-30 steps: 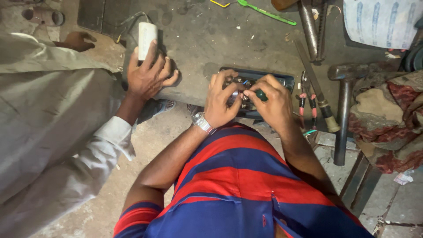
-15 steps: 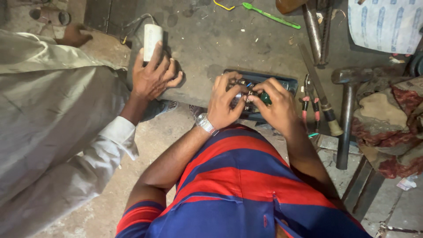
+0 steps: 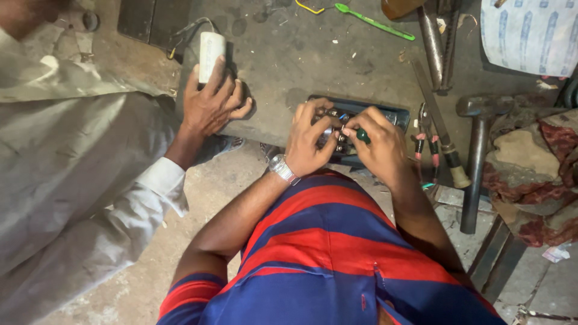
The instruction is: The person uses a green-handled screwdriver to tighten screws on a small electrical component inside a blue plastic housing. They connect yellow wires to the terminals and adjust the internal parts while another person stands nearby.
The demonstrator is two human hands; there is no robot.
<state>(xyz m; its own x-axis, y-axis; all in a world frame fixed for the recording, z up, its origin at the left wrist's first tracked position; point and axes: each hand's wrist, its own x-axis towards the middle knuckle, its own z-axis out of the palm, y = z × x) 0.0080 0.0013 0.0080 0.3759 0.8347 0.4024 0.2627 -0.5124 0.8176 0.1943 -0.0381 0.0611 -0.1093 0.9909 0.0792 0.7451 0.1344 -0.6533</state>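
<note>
A: L hand point(image 3: 310, 139) pinches the dark terminal box point(image 3: 385, 114), centre of surface point(image 3: 289, 66); R hand point(image 3: 379, 141) grips green screwdriver point(image 3: 362, 135).
B: Best keep tip square. Pliers point(image 3: 424, 135) at 3 o'clock.

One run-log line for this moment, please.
left hand: on blue box | right hand: holds green-handled tool | co-worker's hand: on white cylinder

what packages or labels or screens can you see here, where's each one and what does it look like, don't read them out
Printed sack or bag: top right corner, white with rows of blue print, partly cut off by the frame.
White cylinder: top left of the slab, above the other person's hand, plain white casing with wires; any label is too small to tell.
No screens in view.
</note>
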